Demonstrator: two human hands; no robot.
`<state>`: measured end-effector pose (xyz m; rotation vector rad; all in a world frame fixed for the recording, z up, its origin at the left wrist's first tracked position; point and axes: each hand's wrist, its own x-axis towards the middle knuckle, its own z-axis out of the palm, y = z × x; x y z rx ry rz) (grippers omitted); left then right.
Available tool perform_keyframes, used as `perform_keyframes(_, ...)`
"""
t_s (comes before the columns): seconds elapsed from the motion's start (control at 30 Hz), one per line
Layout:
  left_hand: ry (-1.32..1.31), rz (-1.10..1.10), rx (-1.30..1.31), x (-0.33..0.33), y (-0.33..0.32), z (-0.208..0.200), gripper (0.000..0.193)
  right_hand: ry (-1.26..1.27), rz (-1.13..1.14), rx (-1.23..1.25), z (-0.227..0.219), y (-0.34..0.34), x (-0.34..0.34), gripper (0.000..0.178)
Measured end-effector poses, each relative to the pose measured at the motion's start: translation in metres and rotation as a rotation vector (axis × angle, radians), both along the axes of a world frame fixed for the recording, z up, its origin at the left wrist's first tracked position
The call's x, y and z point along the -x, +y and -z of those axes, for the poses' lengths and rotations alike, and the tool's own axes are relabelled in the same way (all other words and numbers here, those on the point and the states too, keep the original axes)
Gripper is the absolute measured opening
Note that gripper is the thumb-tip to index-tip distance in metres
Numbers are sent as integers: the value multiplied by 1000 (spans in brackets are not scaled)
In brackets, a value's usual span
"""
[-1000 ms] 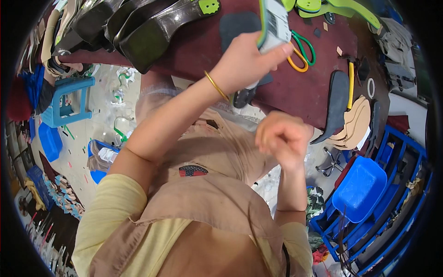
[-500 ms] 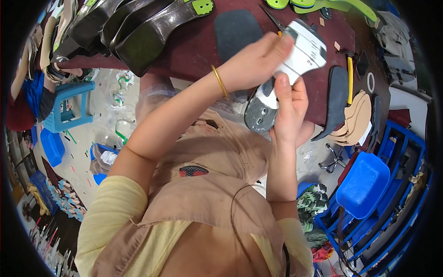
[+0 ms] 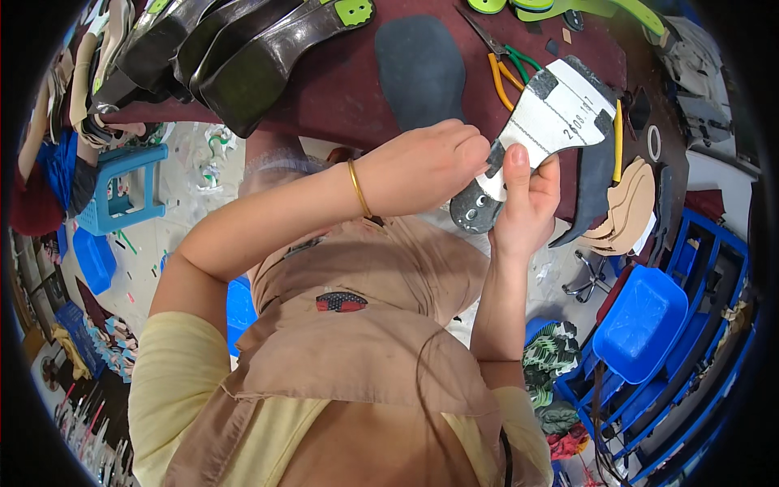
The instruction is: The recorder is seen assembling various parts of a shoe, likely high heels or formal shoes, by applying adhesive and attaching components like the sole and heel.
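My right hand [image 3: 527,199] grips a white shoe insole [image 3: 560,114] with dark grey ends, its thumb lying along the white face. The wide end points up and to the right over the bench. Two round, shiny studs show on the narrow dark end, below my fingers. My left hand [image 3: 458,166], with a gold bangle at the wrist, is closed beside the insole's narrow middle. Its fingertips meet the edge near a small dark strip [image 3: 493,159]; what they pinch cannot be made out. Scissors [image 3: 495,53] with orange and green handles lie just beyond the insole.
The dark red bench [image 3: 341,89] carries glossy dark shoe shapes [image 3: 260,69] at the left and a flat dark grey sole piece [image 3: 420,69]. Tan sole pieces [image 3: 625,211] are stacked at the right edge. A blue tub [image 3: 639,325] sits on a blue rack; a blue stool [image 3: 122,191] stands left.
My left hand has slid from the insole's wide end down to its narrow middle. The insole has moved right and tilted further that way. More of the scissors shows.
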<state>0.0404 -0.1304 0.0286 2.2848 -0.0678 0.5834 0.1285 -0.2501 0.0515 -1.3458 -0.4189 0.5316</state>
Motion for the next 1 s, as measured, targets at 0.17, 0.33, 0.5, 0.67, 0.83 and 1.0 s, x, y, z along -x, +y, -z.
perform_keyframes(0.17,47,88,56,2,-1,-4,14,-50,-12,14,5,-6,-4,19)
perform_keyframes(0.33,148,732,37,42,-31,-42,14,-4,205,-79,7,-15,-48,22)
perform_keyframes(0.5,-38,245,197,33,-32,6,15,-126,114,-146,-3,-11,-39,28)
perform_keyframes(0.67,161,-36,502,20,-18,-16,9,-113,101,-189,-8,-11,-28,30)
perform_keyframes(0.83,-115,-127,438,0,-16,-20,8,-146,69,-176,-6,-14,-29,31)
perform_keyframes(1.0,-96,-85,396,4,-9,-27,10,-197,78,-171,-4,-16,-32,34)
